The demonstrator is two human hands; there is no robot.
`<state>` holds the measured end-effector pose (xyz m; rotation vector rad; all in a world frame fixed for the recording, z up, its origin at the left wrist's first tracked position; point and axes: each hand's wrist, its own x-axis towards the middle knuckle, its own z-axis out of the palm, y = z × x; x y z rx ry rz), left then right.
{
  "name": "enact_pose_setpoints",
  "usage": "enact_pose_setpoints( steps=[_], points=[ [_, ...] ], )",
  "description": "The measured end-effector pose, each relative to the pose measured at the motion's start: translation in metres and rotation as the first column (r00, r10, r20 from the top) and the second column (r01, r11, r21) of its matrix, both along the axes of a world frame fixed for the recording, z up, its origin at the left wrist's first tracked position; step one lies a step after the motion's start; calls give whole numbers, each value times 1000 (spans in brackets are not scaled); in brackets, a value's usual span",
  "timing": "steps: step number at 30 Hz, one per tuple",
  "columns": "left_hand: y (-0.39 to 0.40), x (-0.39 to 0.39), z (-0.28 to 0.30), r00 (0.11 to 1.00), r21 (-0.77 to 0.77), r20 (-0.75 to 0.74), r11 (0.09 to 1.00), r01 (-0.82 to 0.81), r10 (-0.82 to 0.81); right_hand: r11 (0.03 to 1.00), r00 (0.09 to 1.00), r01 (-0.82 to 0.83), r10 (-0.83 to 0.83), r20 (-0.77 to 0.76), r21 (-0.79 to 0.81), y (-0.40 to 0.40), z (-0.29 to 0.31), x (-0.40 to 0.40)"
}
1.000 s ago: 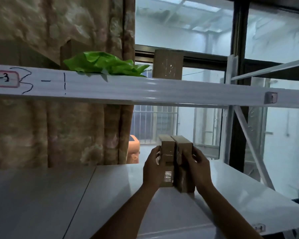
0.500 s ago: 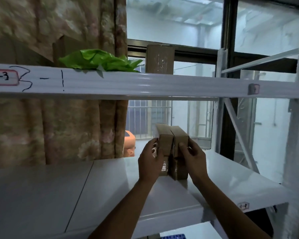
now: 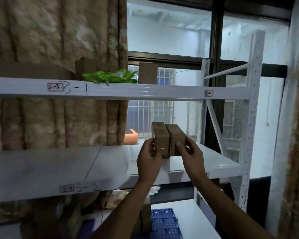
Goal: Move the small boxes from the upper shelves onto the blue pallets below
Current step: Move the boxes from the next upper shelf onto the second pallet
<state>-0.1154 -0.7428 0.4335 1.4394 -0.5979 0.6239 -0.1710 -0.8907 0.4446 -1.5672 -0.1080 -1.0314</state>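
Observation:
Two small brown cardboard boxes are pressed side by side, the left box (image 3: 160,137) and the right box (image 3: 177,138), raised just above the middle white shelf (image 3: 59,166). My left hand (image 3: 149,160) grips the left box from its left side. My right hand (image 3: 191,156) grips the right box, thumb on its front face. A blue pallet (image 3: 164,223) with a grid of holes lies on the lowest level, below my forearms. Another brown box (image 3: 148,73) stands upright on the top shelf (image 3: 145,91).
Crumpled green plastic (image 3: 110,77) lies on the top shelf beside a larger carton (image 3: 86,68). A patterned curtain (image 3: 50,118) hangs behind the rack at left, a window at centre. White uprights (image 3: 250,118) bound the rack at right. Bags sit under the middle shelf.
The view has pulled back and tilted down, bringing the lower level and blue pallet into sight. Both hands have lifted the paired boxes off the middle shelf and drawn them toward me.

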Motion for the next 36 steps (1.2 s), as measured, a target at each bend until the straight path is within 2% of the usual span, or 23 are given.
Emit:
enact_pose_setpoints(
  steps=[5, 10, 19, 27, 36],
  points=[
    [1, -69, -40, 997, -42, -75, 999, 23, -26, 999, 998, -35, 35, -43, 2, 4, -35, -69],
    [4, -124, -84, 992, 11, -128, 1000, -8, 9, 995, 994, -67, 73, -85, 76, 4, -83, -120],
    [2, -176, -163, 959, 36, -285, 999, 8, 3, 990, 970, -77, 102, -221, 117, -4, -176, -159],
    [-5, -159, -228, 878, 178, -476, 983, 45, 46, 992, 922, -62, 99, -375, 109, -7, -246, -141],
    [-33, -76, -299, 796, 188, -606, 968, 165, -18, 978, 853, -48, 145, -501, 202, -36, -323, -58]
  ],
)
